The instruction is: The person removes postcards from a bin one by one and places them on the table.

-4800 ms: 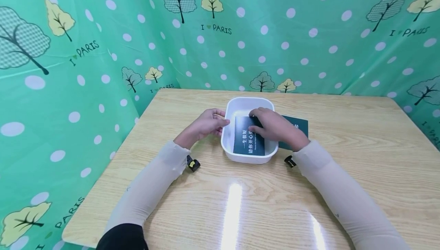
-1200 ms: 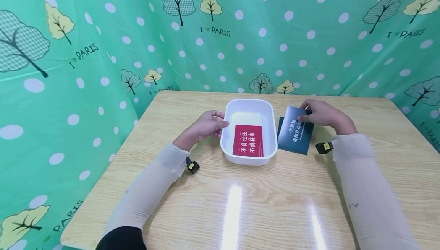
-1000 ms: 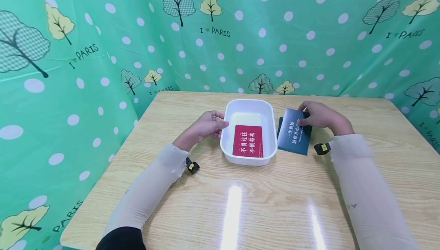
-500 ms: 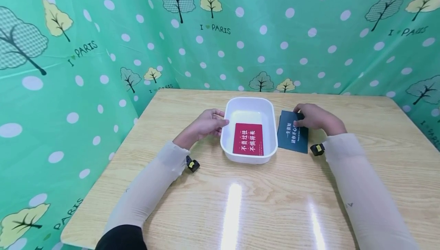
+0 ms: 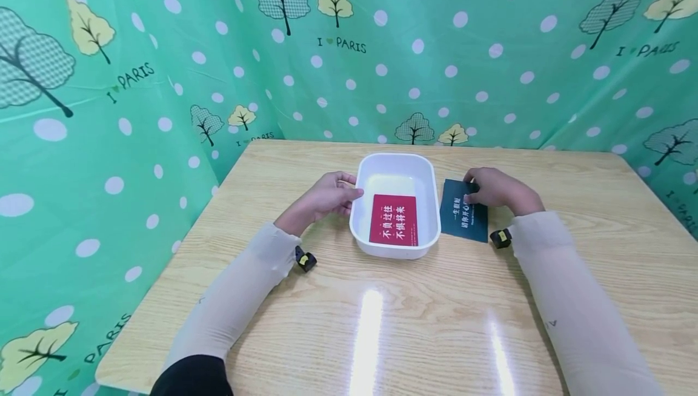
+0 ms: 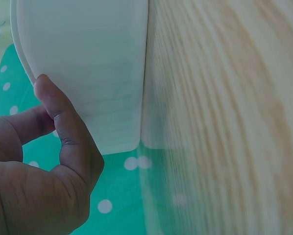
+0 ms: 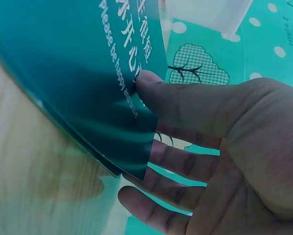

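A white plastic tub (image 5: 395, 252) stands mid-table, with a red notebook (image 5: 393, 220) lying face up inside it. My left hand (image 5: 331, 195) holds the tub's left rim, its thumb at the edge; the left wrist view shows the thumb (image 6: 63, 117) against the tub wall. Just right of the tub lies a dark green notebook (image 5: 460, 217) with white lettering. My right hand (image 5: 498, 189) pinches its far right corner, thumb (image 7: 178, 100) on the cover and fingers at the underside. A second dark green layer shows beneath it in the right wrist view.
The pale wooden table (image 5: 436, 317) carries the tub and notebooks. Behind and to the left hangs a green polka-dot curtain (image 5: 338, 99). Black wrist devices sit under both forearms, one by the left sleeve (image 5: 240, 287) and one by the right sleeve (image 5: 567, 287).
My right hand has carried the green notebook out of the tub to the right, uncovering the red one, and lowered it onto the other green notebook. My left hand stays on the rim.
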`<state>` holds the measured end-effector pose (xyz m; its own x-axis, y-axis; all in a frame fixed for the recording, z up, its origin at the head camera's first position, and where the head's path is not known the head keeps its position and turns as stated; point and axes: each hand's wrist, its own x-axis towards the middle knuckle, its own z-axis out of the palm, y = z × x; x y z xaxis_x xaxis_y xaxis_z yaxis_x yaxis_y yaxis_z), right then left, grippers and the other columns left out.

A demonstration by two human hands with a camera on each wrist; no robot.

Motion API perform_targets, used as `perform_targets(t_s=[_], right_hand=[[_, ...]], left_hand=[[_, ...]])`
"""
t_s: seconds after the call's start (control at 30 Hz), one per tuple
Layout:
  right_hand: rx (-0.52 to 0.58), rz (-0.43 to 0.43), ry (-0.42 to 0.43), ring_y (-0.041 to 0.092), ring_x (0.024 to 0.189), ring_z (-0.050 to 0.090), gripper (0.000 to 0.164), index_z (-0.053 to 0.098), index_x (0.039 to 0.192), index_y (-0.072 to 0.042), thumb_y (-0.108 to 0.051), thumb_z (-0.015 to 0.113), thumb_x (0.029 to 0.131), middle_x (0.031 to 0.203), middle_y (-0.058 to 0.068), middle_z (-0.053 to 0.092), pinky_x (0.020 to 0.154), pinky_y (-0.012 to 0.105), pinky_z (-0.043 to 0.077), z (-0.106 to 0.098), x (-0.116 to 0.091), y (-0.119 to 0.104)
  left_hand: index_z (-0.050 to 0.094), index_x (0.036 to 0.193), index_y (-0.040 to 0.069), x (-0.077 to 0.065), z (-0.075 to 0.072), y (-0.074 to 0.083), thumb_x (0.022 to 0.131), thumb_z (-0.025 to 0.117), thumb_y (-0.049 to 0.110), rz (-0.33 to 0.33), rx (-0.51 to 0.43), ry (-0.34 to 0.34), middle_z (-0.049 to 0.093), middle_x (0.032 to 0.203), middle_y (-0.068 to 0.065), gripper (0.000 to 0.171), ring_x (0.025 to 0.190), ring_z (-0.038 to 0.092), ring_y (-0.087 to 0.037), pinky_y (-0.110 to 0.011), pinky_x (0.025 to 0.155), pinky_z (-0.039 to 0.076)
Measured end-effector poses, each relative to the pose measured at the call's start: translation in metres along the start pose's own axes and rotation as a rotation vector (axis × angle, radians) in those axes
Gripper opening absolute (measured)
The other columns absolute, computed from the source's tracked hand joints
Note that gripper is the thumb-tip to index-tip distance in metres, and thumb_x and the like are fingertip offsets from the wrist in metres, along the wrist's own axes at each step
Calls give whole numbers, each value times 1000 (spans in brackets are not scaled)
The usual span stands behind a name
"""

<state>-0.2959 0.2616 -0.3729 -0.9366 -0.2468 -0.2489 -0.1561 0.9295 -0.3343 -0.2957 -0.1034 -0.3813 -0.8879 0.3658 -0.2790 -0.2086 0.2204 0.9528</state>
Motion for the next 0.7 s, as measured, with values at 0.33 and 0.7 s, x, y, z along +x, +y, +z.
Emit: perform_targets(t_s=[0.33, 0.7], right_hand=[[-23, -6, -14, 44, 115, 47, 49, 47, 133, 10, -14, 65, 95, 130, 33, 48, 100, 61, 36, 0, 3, 0], [-50, -32, -20, 47, 119, 45, 49, 48, 131, 13, -14, 65, 95, 129, 34, 49, 100, 61, 35, 0, 3, -1]], left_hand=[[45, 126, 1, 0, 0, 1, 94, 64, 8, 0, -6, -5, 59, 98, -17, 38, 62, 58, -18, -29, 56, 55], [43, 129, 0, 1, 0, 1, 95, 64, 9, 0, -9, -14, 59, 102, -21, 41, 61, 58, -17, -28, 56, 55]])
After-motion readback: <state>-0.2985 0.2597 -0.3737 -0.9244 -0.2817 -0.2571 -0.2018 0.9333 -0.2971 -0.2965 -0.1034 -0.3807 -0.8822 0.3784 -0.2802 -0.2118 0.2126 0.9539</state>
